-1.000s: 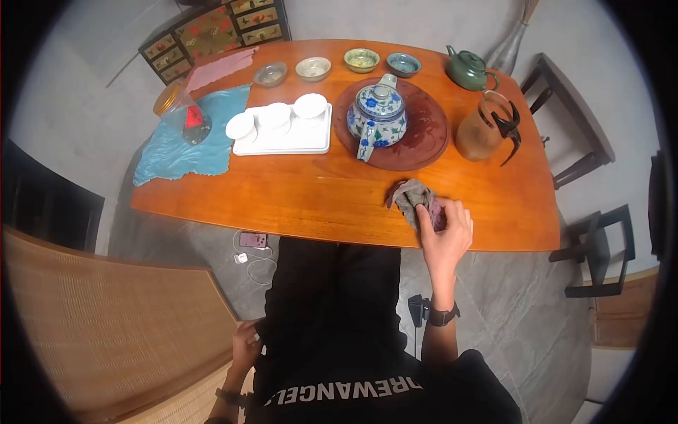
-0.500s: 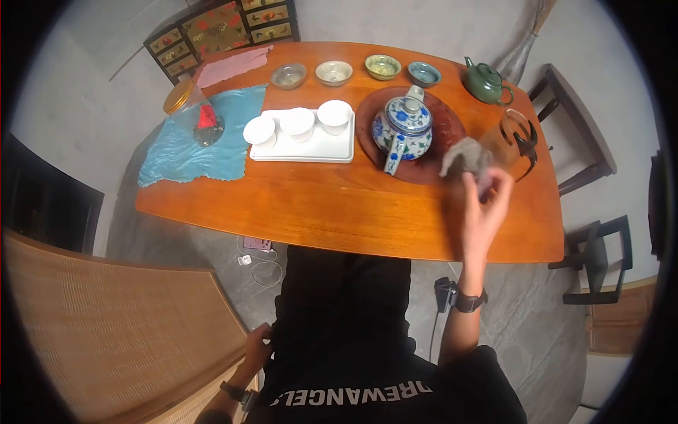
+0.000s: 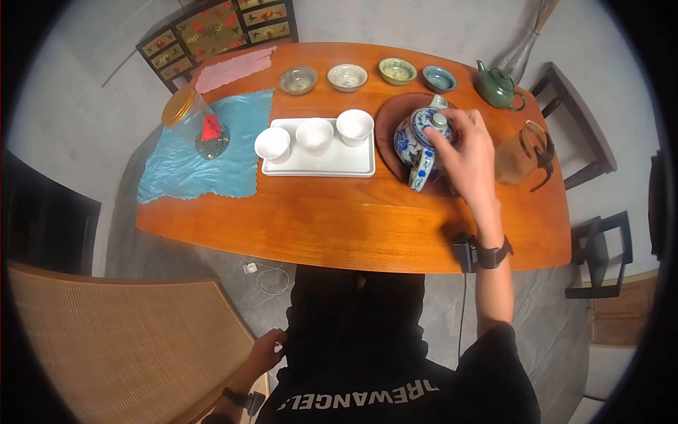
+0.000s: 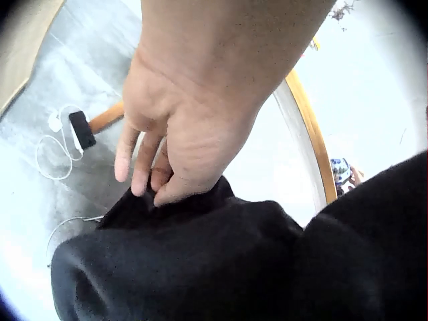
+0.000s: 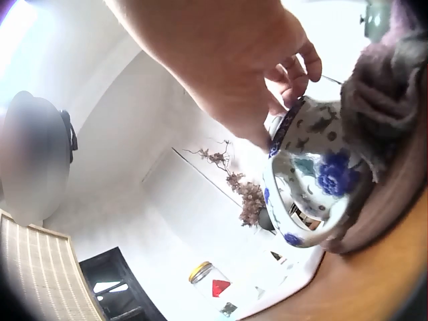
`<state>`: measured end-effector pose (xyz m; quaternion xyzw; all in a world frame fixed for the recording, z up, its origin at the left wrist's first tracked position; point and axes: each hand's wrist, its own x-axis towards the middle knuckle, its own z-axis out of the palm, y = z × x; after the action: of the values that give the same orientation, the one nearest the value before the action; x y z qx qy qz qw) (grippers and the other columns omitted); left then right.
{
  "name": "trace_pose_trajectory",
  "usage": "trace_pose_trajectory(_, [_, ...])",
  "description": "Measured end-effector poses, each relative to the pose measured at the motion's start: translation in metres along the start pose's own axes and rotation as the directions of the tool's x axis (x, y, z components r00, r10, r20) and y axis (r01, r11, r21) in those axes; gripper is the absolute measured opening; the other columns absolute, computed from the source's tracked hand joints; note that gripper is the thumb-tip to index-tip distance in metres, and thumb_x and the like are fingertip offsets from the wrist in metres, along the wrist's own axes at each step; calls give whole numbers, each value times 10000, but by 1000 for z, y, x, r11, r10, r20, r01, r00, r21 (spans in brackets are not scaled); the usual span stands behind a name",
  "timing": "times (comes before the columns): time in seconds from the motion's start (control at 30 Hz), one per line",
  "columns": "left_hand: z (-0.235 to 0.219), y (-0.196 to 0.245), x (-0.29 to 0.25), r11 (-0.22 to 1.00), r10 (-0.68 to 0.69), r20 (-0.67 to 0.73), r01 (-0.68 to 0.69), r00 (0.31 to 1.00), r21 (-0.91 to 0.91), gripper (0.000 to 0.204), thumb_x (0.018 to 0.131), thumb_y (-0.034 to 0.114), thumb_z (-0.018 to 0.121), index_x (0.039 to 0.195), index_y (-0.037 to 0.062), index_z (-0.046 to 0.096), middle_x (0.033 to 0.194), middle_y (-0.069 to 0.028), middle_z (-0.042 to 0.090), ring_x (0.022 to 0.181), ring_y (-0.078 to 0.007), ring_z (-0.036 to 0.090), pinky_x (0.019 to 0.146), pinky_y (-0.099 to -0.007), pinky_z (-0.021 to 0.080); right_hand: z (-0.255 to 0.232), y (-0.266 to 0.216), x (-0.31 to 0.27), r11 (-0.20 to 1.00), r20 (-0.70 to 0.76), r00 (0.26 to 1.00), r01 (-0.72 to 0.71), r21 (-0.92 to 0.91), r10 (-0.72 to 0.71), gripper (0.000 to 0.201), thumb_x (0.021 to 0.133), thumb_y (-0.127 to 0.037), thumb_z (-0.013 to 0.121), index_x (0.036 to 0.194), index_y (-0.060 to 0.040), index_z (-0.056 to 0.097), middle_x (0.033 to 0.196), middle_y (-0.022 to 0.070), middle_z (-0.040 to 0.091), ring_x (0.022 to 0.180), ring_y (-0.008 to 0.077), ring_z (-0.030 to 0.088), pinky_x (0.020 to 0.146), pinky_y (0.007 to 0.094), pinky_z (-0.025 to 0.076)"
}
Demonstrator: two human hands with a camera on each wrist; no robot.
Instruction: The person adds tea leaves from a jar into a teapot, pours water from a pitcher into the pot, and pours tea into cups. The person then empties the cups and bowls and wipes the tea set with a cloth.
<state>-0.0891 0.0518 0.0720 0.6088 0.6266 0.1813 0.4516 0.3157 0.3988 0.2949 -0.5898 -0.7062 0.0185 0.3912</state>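
On the round dark tray at the table's two o'clock, the blue-and-white teapot is standing while the right hand is pinching its lid knob with curled fingers; a grey cloth is lying at the pot's three o'clock. The left hand is gripping a fold of black clothing at six o'clock.

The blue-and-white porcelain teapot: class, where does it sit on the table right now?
In the head view, the blue-and-white porcelain teapot sits on the round dark-red tray, right of the white rectangular tray, under the right hand.
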Motion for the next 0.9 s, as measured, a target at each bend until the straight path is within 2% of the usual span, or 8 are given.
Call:
trace_pose_trajectory(0.13, [-45,11,13,993,-31,59,24,998,115,171,831,-14,692,978,66,656,897,-117,686,895,-308,710,785,-385,559,-2,24,10,896,-29,982,-158,415,187,232,933,-171,762,1053,17,697,798,55,610,695,130,546,644,289,466])
trace_pose_trajectory(0.27, [-136,120,66,963,204,-259,-145,944,229,85,840,-5,656,893,59,677,885,-139,686,866,-338,696,763,-409,552,-16,65,19,994,-195,974,-111,20,113,264,959,-229,735,1066,10,700,859,117,691,753,208,652,700,337,511])
trace_pose_trajectory(0.4, [-229,204,134,729,684,-592,-356,427,585,38,895,-31,648,919,-26,619,893,-105,628,870,-220,630,814,-334,494,2,100,18,976,-26,985,-174,-129,172,263,946,-244,722,1043,0,700,978,212,731,907,375,711,814,435,537])
trace_pose_trajectory(0.53, [-306,241,235,569,820,-525,-213,228,794,444,891,176,752,1307,59,649,1217,-144,656,1154,-330,636,998,-408,498,10,110,11,981,100,986,-115,-157,132,254,913,-159,730,1101,6,687,956,220,716,916,395,698,819,459,533])
trace_pose_trajectory(0.57, [-317,239,254,569,820,-528,-215,222,794,444,891,176,752,1307,59,649,1217,-144,656,1154,-330,636,998,-408,498,8,108,8,982,100,986,-121,-143,136,286,907,-143,733,1141,12,678,939,218,710,901,388,696,817,454,533])
trace_pose_trajectory(0.63, [-329,235,277,751,599,-532,-190,598,633,544,901,243,735,1404,87,601,1248,-166,662,1207,-357,629,1049,-437,483,-8,88,1,978,50,986,-150,-145,158,336,906,-134,734,1200,13,661,927,194,701,879,353,690,810,434,533])
trace_pose_trajectory(0.77, [-340,256,268,709,597,-481,-143,642,690,590,865,320,751,1400,114,611,1252,-142,666,1164,-365,638,1008,-442,501,-43,44,-29,991,-124,984,-126,49,131,463,908,-105,724,1349,-10,621,906,94,666,845,222,642,801,359,515])
trace_pose_trajectory(0.9, [-304,335,201,517,839,-295,-498,458,697,493,772,215,767,1245,81,724,1129,-143,685,1043,-356,674,933,-400,538,-58,-60,-69,961,-36,996,-73,267,85,760,839,-80,785,1528,-37,466,1047,89,674,949,202,627,865,326,480])
